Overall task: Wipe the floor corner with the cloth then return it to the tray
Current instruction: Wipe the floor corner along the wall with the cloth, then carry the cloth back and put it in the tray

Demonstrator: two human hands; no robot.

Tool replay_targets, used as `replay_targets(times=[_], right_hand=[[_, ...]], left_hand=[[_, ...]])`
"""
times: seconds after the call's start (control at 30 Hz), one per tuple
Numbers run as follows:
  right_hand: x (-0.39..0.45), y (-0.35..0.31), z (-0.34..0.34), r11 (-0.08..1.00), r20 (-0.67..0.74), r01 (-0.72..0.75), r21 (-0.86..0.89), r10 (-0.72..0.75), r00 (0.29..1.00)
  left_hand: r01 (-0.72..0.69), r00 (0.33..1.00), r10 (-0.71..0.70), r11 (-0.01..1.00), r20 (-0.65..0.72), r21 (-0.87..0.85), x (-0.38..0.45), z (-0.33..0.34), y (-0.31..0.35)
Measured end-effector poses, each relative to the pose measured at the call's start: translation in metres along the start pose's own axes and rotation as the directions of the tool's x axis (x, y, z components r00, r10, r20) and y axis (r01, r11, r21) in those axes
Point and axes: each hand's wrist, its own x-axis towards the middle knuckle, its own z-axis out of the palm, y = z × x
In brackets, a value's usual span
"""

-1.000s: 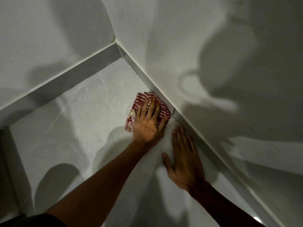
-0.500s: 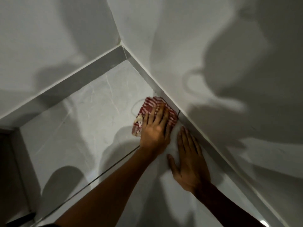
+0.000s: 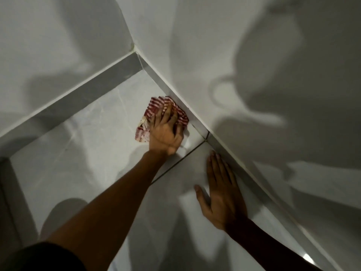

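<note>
A crumpled red-and-white striped cloth [image 3: 156,107] lies on the pale tiled floor against the right skirting, a little short of the floor corner [image 3: 143,68]. My left hand [image 3: 166,133] presses down on the cloth, fingers spread and curled into its folds. My right hand [image 3: 220,194] rests flat on the floor beside the right skirting, nearer to me, fingers together and holding nothing. No tray is in view.
Two white walls meet at the corner, each with a grey skirting strip [image 3: 88,90] along its base. A dark grout line [image 3: 175,163] crosses the floor between my hands. A dark edge [image 3: 7,192] borders the floor at the far left.
My left hand has pushed the cloth farther along the right skirting toward the corner, away from my right hand, which stays planted on the floor.
</note>
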Motion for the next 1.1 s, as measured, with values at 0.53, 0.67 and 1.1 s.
replay_targets(times=[0.53,0.67,1.1], right_hand=[[0.005,0.003,-0.001,0.999,0.096,0.027,-0.023,-0.025,0.995],[0.013,0.001,-0.034,0.998,0.270,0.045,0.039,-0.054,0.961],[-0.004,-0.109,-0.284,0.995,0.454,-0.061,0.085,0.016,0.891]], left_hand=[[-0.152,0.942,0.176,0.983,0.284,-0.103,-0.063,-0.005,0.043],[-0.048,0.869,0.114,0.988,0.481,-0.147,-0.062,-0.041,0.059],[0.570,0.821,-0.369,0.493,0.435,-0.658,-0.183,-0.297,0.100]])
